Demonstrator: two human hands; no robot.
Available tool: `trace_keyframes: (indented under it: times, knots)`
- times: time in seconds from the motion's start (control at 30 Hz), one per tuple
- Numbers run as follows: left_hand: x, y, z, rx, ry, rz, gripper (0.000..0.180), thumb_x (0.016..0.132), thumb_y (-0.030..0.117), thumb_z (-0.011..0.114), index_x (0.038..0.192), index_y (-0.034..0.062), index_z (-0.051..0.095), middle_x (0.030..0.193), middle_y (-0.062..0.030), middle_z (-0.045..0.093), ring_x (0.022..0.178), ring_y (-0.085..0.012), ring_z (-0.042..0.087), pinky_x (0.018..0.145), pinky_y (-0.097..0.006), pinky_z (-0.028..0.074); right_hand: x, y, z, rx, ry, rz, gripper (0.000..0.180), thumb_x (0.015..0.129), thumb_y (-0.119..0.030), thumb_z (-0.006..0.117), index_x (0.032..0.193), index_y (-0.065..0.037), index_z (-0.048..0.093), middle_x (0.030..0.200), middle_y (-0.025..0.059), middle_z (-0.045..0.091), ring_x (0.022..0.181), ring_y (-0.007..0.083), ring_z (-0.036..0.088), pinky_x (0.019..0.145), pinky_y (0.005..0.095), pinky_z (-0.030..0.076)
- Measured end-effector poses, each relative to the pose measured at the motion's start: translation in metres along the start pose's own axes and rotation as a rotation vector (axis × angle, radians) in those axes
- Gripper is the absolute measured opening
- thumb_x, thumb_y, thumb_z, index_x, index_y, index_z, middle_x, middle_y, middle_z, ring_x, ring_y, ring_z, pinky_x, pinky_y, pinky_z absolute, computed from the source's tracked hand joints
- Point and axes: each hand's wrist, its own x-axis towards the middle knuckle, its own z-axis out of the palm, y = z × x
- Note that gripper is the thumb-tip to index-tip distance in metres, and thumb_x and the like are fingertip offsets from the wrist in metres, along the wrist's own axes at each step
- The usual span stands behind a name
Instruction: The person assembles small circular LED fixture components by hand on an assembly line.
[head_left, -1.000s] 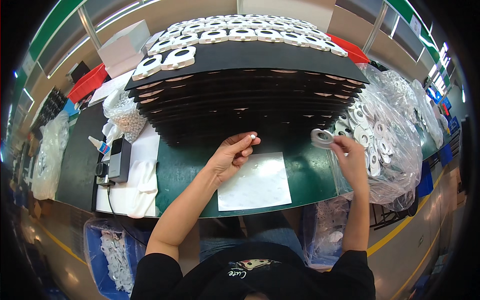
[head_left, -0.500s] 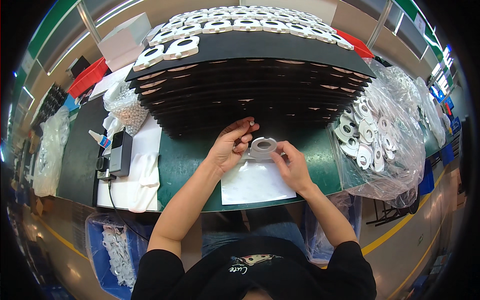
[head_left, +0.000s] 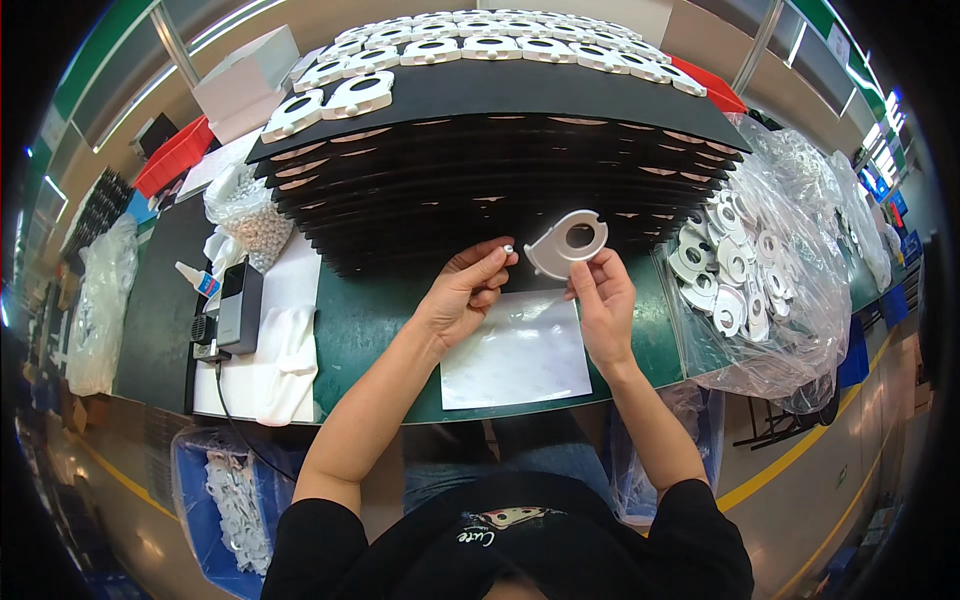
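Between thumb and fingertips, my left hand (head_left: 464,290) pinches a small white bead-like part (head_left: 509,249). My right hand (head_left: 606,305) grips the lower edge of a flat white plastic piece with a round hole (head_left: 553,250), which is raised and tilted in front of the dark stack. The two parts are close together but apart. Below them a white sheet (head_left: 515,370) lies on the green tabletop. To the right, many similar white ring-shaped pieces (head_left: 735,265) lie in an open clear plastic bag.
A tall stack of black trays (head_left: 500,150) stands ahead, its top bearing rows of white pieces (head_left: 490,48). On the left are a bag of small white beads (head_left: 255,222), a glue bottle (head_left: 199,279), a dark box-shaped device (head_left: 241,307) and a white glove (head_left: 288,365). A blue bin (head_left: 205,530) sits below.
My right hand has lifted the holed white piece off the sheet, turning it upward and to the right. My left hand stays nearly in place with the small white part.
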Motion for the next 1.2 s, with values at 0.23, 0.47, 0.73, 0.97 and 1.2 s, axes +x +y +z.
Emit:
trace_keyframes:
  times: [0.23,0.47,0.73,0.97,1.2]
  knots:
    - [-0.004,-0.001,0.002,0.085,-0.034,-0.015,0.017,0.083,0.006,0.063,0.1,0.0069,0.065,0.089,-0.0035,0.062,0.063,-0.003,0.04,0.042,-0.014,0.024,0.014,-0.007,0.015,0.156,0.011,0.028,0.013,0.091,-0.014,0.055,0.096,-0.002,0.053,0.082,0.0004,0.057,0.066,0.0029,0.049,0.059,0.0172,0.04]
    - [-0.004,-0.001,0.002,0.114,-0.063,0.003,0.014,0.083,0.007,0.064,0.097,0.0088,0.065,0.084,-0.0011,0.06,0.062,-0.0027,0.041,0.042,-0.014,0.024,0.013,-0.004,0.019,0.092,0.006,0.042,0.015,0.089,-0.016,0.058,0.096,-0.003,0.054,0.081,-0.0004,0.059,0.067,0.0019,0.05,0.057,0.017,0.04]
    - [-0.004,-0.002,-0.002,0.167,-0.055,-0.047,0.02,0.081,0.02,0.069,0.095,0.0084,0.062,0.078,0.0026,0.057,0.061,-0.0016,0.041,0.043,-0.013,0.026,0.012,-0.02,0.024,0.113,-0.025,0.087,0.012,0.088,-0.014,0.06,0.092,-0.003,0.056,0.071,-0.0027,0.056,0.063,0.0022,0.047,0.058,0.0172,0.037]
    - [-0.007,0.003,0.001,-0.027,-0.183,-0.005,0.038,0.084,0.028,0.065,0.112,0.0037,0.054,0.079,-0.001,0.059,0.057,-0.0005,0.041,0.042,-0.013,0.025,0.055,-0.081,0.041,-0.436,-0.043,-0.732,0.012,0.077,0.001,0.066,0.087,-0.002,0.062,0.077,0.0056,0.059,0.061,0.0126,0.051,0.058,0.0227,0.042]
    - [-0.001,0.006,-0.002,-0.055,-0.033,-0.102,0.026,0.091,0.015,0.048,0.112,0.0,0.053,0.089,-0.0088,0.056,0.055,-0.0064,0.037,0.04,-0.015,0.028,0.14,-0.136,0.079,-0.492,-0.125,-0.56,0.028,0.079,-0.01,0.064,0.104,0.003,0.056,0.069,0.0079,0.062,0.061,0.0139,0.059,0.057,0.0237,0.046]
